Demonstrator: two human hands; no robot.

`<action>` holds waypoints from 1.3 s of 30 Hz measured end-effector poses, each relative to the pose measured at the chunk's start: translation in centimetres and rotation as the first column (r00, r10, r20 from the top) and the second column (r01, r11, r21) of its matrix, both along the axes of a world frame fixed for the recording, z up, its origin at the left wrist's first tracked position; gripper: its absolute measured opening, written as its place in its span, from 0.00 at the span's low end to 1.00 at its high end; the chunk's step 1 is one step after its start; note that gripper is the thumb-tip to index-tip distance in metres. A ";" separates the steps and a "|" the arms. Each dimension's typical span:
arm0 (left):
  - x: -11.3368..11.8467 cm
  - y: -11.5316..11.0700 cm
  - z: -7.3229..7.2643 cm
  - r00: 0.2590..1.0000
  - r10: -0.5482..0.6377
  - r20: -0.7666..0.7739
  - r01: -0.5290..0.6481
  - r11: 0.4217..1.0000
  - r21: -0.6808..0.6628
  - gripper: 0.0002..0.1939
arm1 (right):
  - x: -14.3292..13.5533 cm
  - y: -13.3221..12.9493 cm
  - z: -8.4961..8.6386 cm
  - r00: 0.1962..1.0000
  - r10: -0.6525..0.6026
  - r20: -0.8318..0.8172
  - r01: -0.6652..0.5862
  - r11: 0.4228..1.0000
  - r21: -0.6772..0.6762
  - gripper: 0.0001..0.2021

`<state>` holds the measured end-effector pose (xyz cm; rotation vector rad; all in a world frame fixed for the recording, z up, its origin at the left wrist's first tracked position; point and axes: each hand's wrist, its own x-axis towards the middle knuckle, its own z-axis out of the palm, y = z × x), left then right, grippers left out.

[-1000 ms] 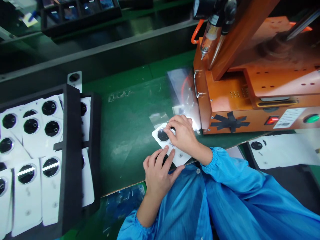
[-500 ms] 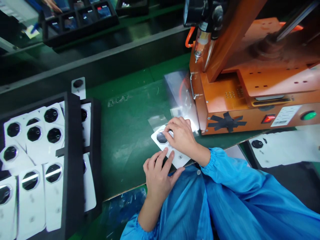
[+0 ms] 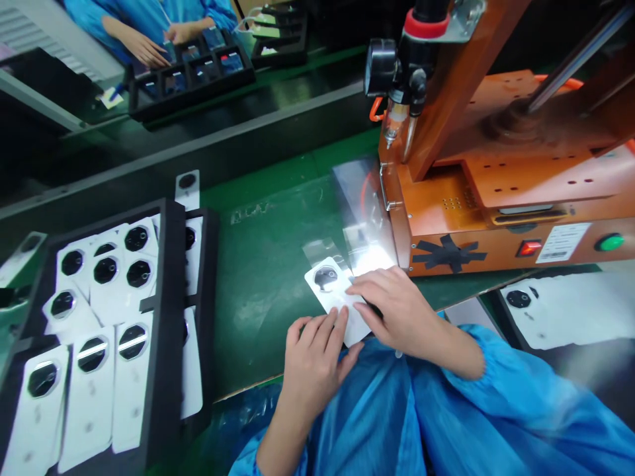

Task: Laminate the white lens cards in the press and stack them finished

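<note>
A white phone back cover (image 3: 325,291) with a dark octagonal camera area lies slanted at the front edge of the green bench. My left hand (image 3: 317,354) holds its lower left part, fingertips on the face and thumb by the bottom edge. At the cover's right edge is my right hand (image 3: 397,307), its index finger and thumb closed on that side. Small clear film pieces (image 3: 320,251) lie just behind the cover. A larger clear plastic sheet (image 3: 354,198) rests farther back, beside the orange machine (image 3: 446,225).
At left, a black tray (image 3: 169,370) holds several similar white covers (image 3: 89,396). More covers (image 3: 570,311) lie at right below the machine. Across the bench, another person's hands (image 3: 149,49) are over a black compartment tray (image 3: 198,73). A pressure gauge (image 3: 381,66) hangs beside the machine.
My right hand has moved from the cover's camera area down to its right edge, uncovering the camera area. My left hand stays on the cover. The view has shifted, showing more of the other person.
</note>
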<state>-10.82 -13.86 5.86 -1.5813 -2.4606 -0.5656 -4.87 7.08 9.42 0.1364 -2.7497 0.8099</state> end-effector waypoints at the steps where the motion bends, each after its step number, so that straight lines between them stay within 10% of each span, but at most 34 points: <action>1: -0.4 -0.2 0.4 0.999 -0.034 -0.030 0.034 0.999 0.008 0.25 | 0.9 0.3 0.5 0.994 0.103 0.038 -0.103 0.995 0.005 0.15; 4: -1.3 -0.5 1.5 0.987 -0.100 -0.128 0.105 0.994 0.034 0.20 | 2.7 0.1 1.0 0.967 0.251 0.052 -0.255 0.959 0.121 0.21; 8: -1.7 -0.1 2.4 0.975 -0.148 -0.166 0.162 0.984 0.074 0.17 | 2.6 -1.1 -0.7 0.970 0.149 -0.190 -0.084 0.946 0.313 0.13; 13: -2.3 1.5 4.0 0.972 -0.081 0.219 -0.013 0.918 0.396 0.16 | 4.1 1.5 -0.6 0.882 0.071 -0.466 0.040 0.974 0.225 0.15; 17: -3.2 6.4 6.1 0.654 0.022 0.757 -0.381 0.873 0.304 0.14 | 10.2 4.7 1.9 0.847 -0.074 -0.526 0.139 0.987 0.085 0.13; 22: -4.0 15.7 7.7 0.288 -0.193 0.938 -0.200 0.946 0.256 0.21 | 18.1 6.5 3.4 0.695 -0.414 -0.588 0.518 0.855 0.010 0.17; 27: -3.7 21.5 8.3 0.041 -0.222 0.974 -0.159 0.961 0.226 0.28 | 22.3 7.9 2.3 0.532 -0.500 -0.683 0.720 0.692 0.054 0.23; 39: -3.8 22.9 8.6 0.140 -0.125 0.982 -0.025 0.991 0.130 0.33 | 23.1 9.4 1.7 0.607 -0.478 -0.635 0.753 0.603 0.265 0.15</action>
